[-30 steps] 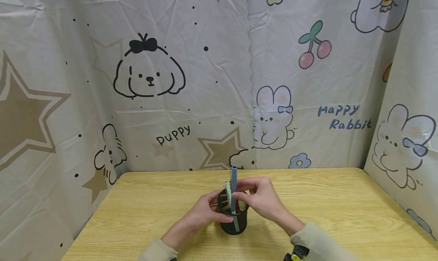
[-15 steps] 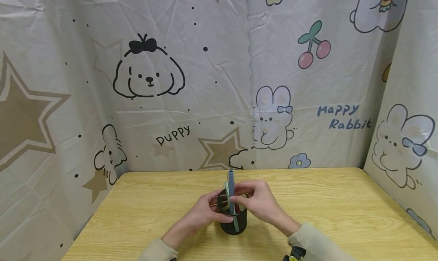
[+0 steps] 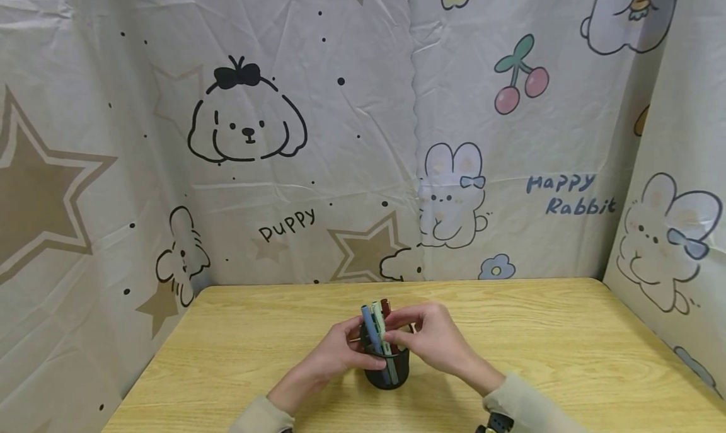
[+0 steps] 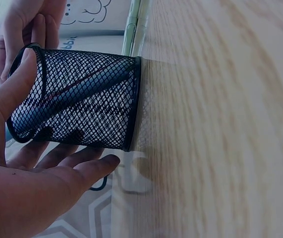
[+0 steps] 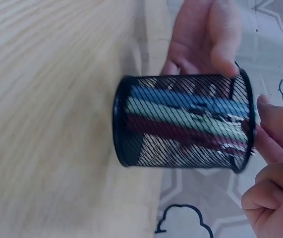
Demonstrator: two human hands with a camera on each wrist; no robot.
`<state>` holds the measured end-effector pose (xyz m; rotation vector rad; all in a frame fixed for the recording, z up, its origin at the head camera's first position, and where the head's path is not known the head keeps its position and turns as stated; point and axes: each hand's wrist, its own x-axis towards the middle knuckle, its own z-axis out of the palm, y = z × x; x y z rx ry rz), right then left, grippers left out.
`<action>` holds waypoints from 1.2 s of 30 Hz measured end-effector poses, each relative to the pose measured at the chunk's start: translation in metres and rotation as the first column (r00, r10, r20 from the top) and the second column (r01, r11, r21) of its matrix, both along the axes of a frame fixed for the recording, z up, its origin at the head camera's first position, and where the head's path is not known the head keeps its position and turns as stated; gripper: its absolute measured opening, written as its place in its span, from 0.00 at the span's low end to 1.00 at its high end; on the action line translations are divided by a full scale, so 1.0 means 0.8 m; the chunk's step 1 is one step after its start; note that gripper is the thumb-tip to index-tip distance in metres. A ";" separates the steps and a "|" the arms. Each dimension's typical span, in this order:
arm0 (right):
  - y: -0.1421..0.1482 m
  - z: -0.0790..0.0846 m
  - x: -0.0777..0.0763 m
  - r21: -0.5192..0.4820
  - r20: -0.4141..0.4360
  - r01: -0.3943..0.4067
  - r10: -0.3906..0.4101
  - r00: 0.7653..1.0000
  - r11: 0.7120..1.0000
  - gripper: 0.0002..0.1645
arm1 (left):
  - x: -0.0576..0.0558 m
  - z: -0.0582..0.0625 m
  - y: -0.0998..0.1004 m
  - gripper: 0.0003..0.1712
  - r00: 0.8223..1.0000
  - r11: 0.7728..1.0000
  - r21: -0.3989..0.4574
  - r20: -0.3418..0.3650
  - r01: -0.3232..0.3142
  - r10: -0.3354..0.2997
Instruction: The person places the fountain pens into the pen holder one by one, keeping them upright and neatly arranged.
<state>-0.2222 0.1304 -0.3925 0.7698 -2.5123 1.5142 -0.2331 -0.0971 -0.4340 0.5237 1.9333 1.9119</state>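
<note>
The mesh cup [image 4: 106, 111] is black, its sides a fine diamond net. In it, one pen [image 3: 371, 326] is blue, another [image 3: 377, 315] pale green, a third [image 3: 386, 306] dark red. The bench [image 3: 255, 332] is yellow with streaked wood grain. The off-white backdrop [image 3: 363, 155] carries tan stars [image 3: 34, 200], black dots [image 3: 341, 81], pink cherries [image 3: 507, 100] with green leaves [image 3: 524, 44], and blue lettering [image 3: 573, 194]. The sleeves [image 3: 527, 403] are plain beige.

Cup [image 4: 96, 124] close in wrist views

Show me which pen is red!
The dark red pen, rightmost in the head view; the blue pen and pale green pen are left of it.
</note>
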 end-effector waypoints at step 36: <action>0.204 -0.034 0.008 0.381 0.191 -0.075 0.001 0.982 0.921 0.22 | -0.001 0.000 0.000 0.49 1.000 0.999 -0.030 -0.003 -0.013 0.013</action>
